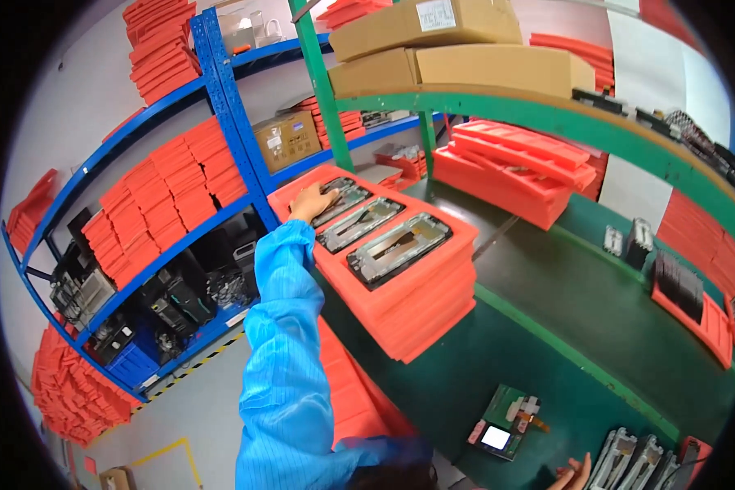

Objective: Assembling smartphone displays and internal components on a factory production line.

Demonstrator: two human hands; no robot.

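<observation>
My left hand (310, 202), at the end of a blue sleeve, reaches to the far-left slot of a red foam tray (457, 245). Its fingers are bent over a phone mid-frame (347, 198) lying there, with the fingertips on its upper surface. Beside it in the same tray lie a second mid-frame (361, 224) and a third one (400, 247). The tray tops a tall stack on the dark green bench. At the lower edge shows my right hand (576, 472), only partly in view; its fingers are apart and hold nothing visible. Several upright phone frames (621, 457) stand just right of it.
A small circuit board with a lit white screen (496, 438) lies on the bench (523, 343). More red trays (506, 175) are stacked at the back. Green shelving (498, 106) with cardboard boxes overhangs the bench. Blue racks (229, 106) with red foam stand left.
</observation>
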